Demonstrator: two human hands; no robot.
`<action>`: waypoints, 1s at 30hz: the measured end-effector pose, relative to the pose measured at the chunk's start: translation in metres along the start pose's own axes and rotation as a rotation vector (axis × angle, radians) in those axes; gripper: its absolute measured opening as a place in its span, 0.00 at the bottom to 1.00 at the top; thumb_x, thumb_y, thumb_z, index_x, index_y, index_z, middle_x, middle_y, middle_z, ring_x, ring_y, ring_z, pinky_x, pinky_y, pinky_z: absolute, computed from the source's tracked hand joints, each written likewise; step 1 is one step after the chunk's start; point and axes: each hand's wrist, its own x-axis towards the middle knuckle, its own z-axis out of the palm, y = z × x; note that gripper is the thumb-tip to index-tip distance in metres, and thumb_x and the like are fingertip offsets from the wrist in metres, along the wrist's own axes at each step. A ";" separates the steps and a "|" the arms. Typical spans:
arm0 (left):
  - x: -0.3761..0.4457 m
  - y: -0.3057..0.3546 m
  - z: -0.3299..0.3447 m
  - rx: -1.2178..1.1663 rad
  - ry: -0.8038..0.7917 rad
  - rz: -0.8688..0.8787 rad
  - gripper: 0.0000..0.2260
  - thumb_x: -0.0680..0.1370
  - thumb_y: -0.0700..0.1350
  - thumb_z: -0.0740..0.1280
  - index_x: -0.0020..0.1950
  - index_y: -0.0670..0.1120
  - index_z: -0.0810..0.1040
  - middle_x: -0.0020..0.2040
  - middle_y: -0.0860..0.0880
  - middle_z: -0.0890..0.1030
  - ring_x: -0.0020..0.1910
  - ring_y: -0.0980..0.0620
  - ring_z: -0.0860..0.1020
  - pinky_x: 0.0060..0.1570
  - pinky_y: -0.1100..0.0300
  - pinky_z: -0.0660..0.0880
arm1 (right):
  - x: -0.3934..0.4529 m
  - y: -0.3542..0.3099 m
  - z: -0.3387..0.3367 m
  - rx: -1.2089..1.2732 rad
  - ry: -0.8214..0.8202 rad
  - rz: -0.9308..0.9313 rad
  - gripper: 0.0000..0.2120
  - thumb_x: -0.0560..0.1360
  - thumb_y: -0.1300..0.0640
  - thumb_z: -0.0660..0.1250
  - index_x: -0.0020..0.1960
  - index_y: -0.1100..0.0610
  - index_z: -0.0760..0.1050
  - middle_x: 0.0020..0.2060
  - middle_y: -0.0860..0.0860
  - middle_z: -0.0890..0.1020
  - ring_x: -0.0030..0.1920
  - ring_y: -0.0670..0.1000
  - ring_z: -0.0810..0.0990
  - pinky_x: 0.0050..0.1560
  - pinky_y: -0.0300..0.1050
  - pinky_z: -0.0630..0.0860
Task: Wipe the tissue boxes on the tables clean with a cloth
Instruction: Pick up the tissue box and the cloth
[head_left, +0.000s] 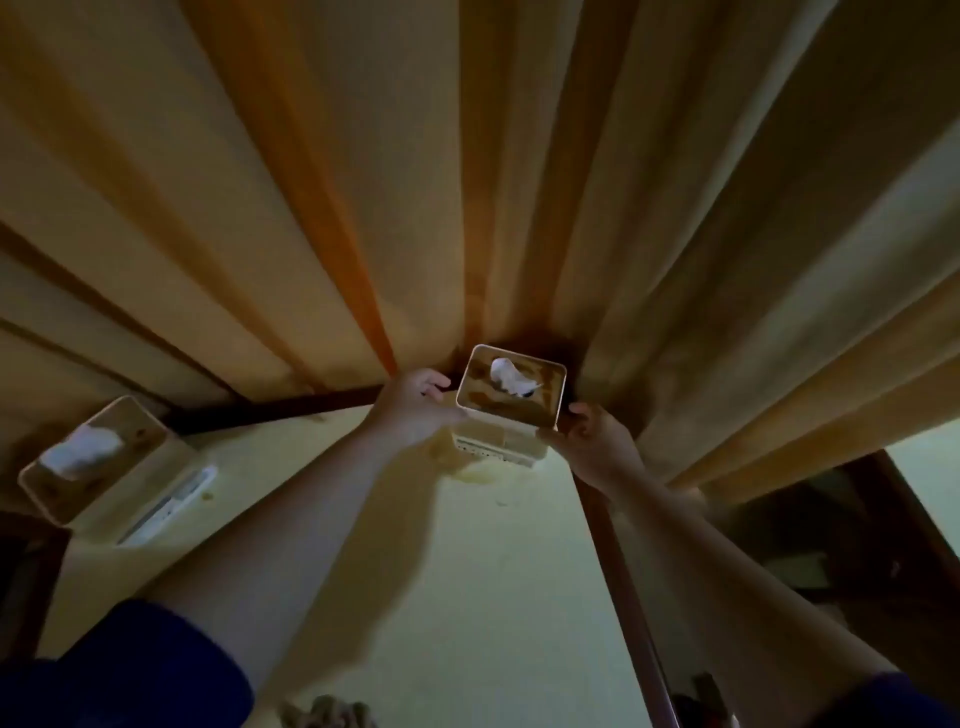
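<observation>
A cream tissue box with a wood-coloured top and a white tissue poking out stands at the table's far right corner, close to the curtain. My left hand holds its left side, fingers curled at the top edge. My right hand holds its right side low down. A second tissue box of the same kind sits at the far left of the table. At the bottom edge lies a crumpled, blurred thing, possibly a cloth.
The pale table has a dark wooden edge along its right side and back. Tan curtains hang right behind the boxes. A dark gap and another pale surface lie to the right.
</observation>
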 end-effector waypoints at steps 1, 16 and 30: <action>0.008 0.003 0.005 0.020 -0.015 -0.017 0.29 0.70 0.49 0.82 0.69 0.51 0.78 0.60 0.52 0.79 0.55 0.53 0.79 0.48 0.58 0.74 | 0.010 0.001 0.003 -0.003 0.002 -0.002 0.40 0.73 0.34 0.75 0.77 0.56 0.70 0.58 0.51 0.84 0.59 0.53 0.82 0.52 0.45 0.74; 0.075 -0.008 0.050 0.026 -0.020 -0.082 0.39 0.61 0.46 0.86 0.71 0.50 0.78 0.59 0.54 0.82 0.56 0.52 0.81 0.55 0.55 0.80 | 0.060 0.000 0.020 -0.012 0.030 0.013 0.30 0.62 0.37 0.82 0.60 0.48 0.80 0.46 0.43 0.85 0.46 0.46 0.84 0.43 0.45 0.81; -0.021 -0.043 0.040 -0.118 -0.002 -0.122 0.40 0.64 0.42 0.85 0.74 0.50 0.76 0.62 0.52 0.79 0.63 0.52 0.77 0.46 0.63 0.75 | -0.015 0.009 0.041 -0.007 0.082 -0.147 0.34 0.62 0.40 0.81 0.66 0.47 0.79 0.52 0.47 0.83 0.53 0.49 0.82 0.48 0.45 0.81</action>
